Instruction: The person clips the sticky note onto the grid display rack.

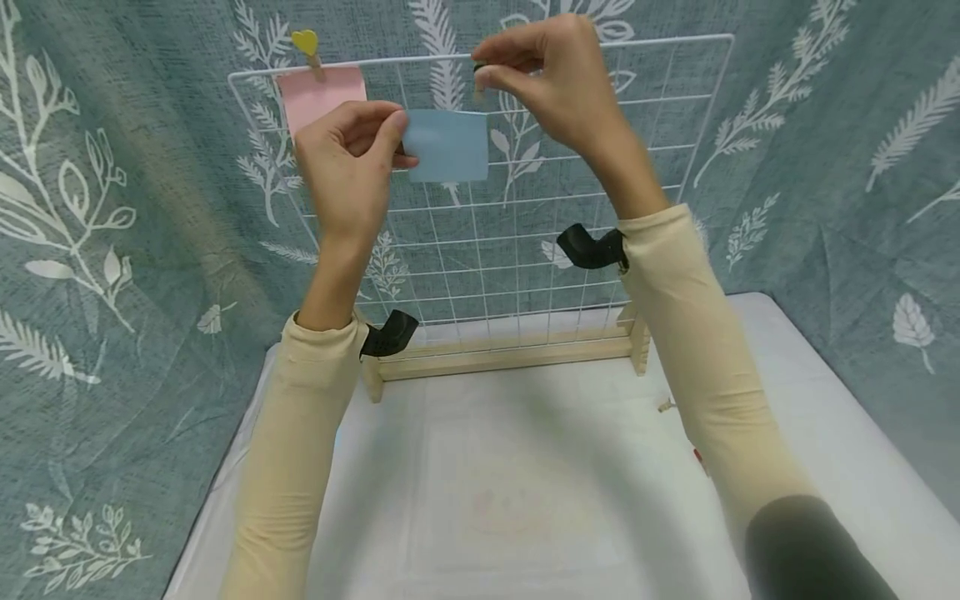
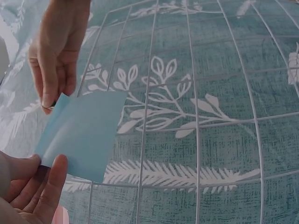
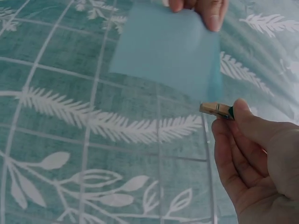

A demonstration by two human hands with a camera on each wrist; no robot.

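My left hand (image 1: 348,162) pinches the left edge of a blue sheet of paper (image 1: 448,148) and holds it up against the white wire grid (image 1: 517,196). In the right wrist view, my right hand (image 3: 261,154) pinches a small wooden clothespin (image 3: 216,109) by its dark end, its tip close to the paper's corner. From the head view, that right hand (image 1: 558,79) is at the grid's top bar, just right of and above the blue paper. A pink sheet (image 1: 315,93) hangs at the grid's upper left from a clothespin with a yellow heart (image 1: 304,42).
The grid stands in a wooden base (image 1: 502,360) on a white tabletop (image 1: 480,467). To the right lie a small wooden clip (image 1: 666,405) and a red object (image 1: 701,462), partly behind my right sleeve. A green leaf-patterned curtain (image 1: 840,208) surrounds the table.
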